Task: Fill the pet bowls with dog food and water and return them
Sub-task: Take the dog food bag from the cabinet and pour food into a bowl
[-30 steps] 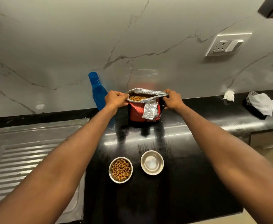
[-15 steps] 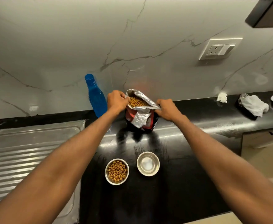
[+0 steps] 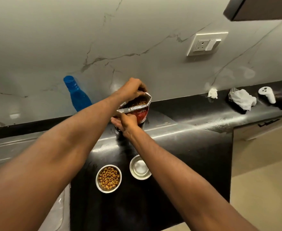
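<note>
Both hands, left (image 3: 131,90) and right (image 3: 126,121), pinch the red foil dog-food bag (image 3: 141,108) rim. The round steel bowl of kibble (image 3: 108,178) appears filled. Next: close the bag, then check water in the second steel bowl (image 3: 139,167).

Pretty clearly a home kitchen we're looking at here. A glossy black stone table (image 3: 195,139) is running along a wall of pale marble-look backsplash (image 3: 137,39), and a ribbed stainless steel sink drainboard (image 3: 11,152) is sitting at the left end. A wall socket with a switch (image 3: 207,44) is sitting above the table, a dark overhead cabinet (image 3: 262,7) is peeking in top right, and a cupboard front with a dark handle (image 3: 268,122) is showing below. A crumpled cloth (image 3: 243,99) is lying on it too.
</note>
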`<action>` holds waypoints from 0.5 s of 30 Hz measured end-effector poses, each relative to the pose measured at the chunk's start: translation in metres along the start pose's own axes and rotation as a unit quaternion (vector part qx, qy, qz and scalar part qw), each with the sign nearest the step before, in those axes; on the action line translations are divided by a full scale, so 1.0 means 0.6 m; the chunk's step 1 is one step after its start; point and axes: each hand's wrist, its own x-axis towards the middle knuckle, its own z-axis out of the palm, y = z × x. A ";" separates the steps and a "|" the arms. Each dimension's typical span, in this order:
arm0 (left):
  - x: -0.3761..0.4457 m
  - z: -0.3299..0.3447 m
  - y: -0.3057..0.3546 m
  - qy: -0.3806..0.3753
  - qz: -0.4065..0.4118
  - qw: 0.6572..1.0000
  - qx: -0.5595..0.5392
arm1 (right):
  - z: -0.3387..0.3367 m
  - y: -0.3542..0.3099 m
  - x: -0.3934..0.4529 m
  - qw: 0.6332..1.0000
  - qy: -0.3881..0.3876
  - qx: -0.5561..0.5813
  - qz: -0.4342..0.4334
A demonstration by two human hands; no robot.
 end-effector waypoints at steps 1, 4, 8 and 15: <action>-0.004 0.002 -0.003 -0.003 0.012 1.000 -0.007 | 0.003 -0.006 0.005 1.000 -0.012 -0.007 -0.016; -0.024 0.012 -0.010 0.004 0.059 0.998 0.006 | -0.028 -0.007 0.024 0.993 -0.015 -0.100 -0.066; -0.107 0.009 -0.037 0.202 0.031 0.976 -0.082 | -0.141 -0.007 0.069 0.919 0.136 -0.333 -0.161; -0.308 0.175 -0.088 0.297 -0.297 0.857 -0.298 | -0.231 -0.075 0.080 0.813 0.075 -0.532 -0.225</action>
